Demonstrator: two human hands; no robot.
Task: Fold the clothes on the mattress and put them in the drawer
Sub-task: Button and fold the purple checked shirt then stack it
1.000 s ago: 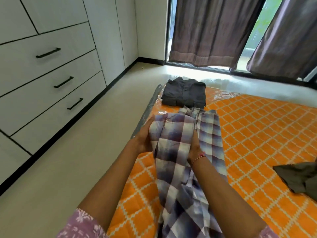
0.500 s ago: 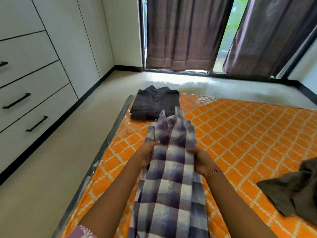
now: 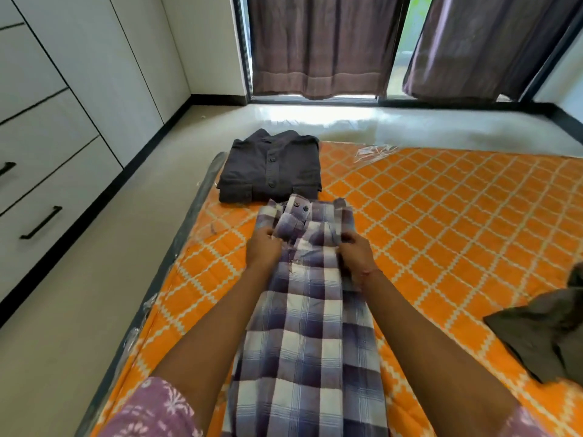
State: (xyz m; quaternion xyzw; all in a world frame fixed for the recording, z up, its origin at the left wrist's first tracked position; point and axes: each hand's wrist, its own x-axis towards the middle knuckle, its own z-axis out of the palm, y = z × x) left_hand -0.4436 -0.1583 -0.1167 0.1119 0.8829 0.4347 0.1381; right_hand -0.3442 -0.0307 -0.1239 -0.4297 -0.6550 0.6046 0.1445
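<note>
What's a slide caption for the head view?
Both hands, left and right, grip a plaid shirt on the orange mattress, folded dark shirt beyond.

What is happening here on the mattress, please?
A person is folding a purple checked shirt laid lengthwise on the orange mattress. The left hand and the right hand each grip the shirt near its far end, fingers curled into the cloth. A dark shirt lies already folded just beyond it. Another dark garment waits crumpled at the right. The drawers are closed.
</note>
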